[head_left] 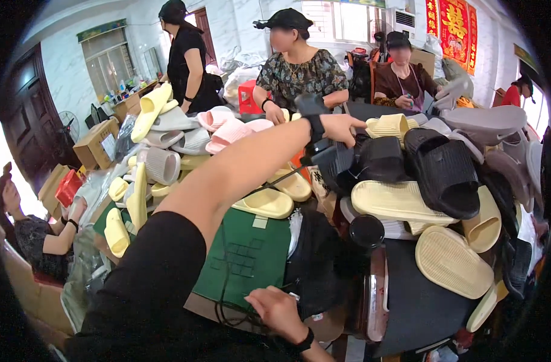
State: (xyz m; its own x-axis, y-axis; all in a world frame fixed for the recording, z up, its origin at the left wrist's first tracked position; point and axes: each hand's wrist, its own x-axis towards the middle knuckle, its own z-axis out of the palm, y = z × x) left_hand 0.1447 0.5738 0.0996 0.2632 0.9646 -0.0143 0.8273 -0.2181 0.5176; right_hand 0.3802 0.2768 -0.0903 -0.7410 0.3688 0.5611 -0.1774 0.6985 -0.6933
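Note:
My left hand reaches far across the table, shut on a black corded hand tool. The tool hangs over a black slipper at the edge of a heap of black slippers. Its black cable runs back under my forearm to a loose bundle on the green mat. My right hand, with a black band on the wrist, lies low at the mat's near edge, fingers curled on that cable bundle.
Pale yellow slippers, pink ones and grey ones are heaped around the table. Three people work on the far side, one in a patterned top. Another person sits at the left, near cardboard boxes.

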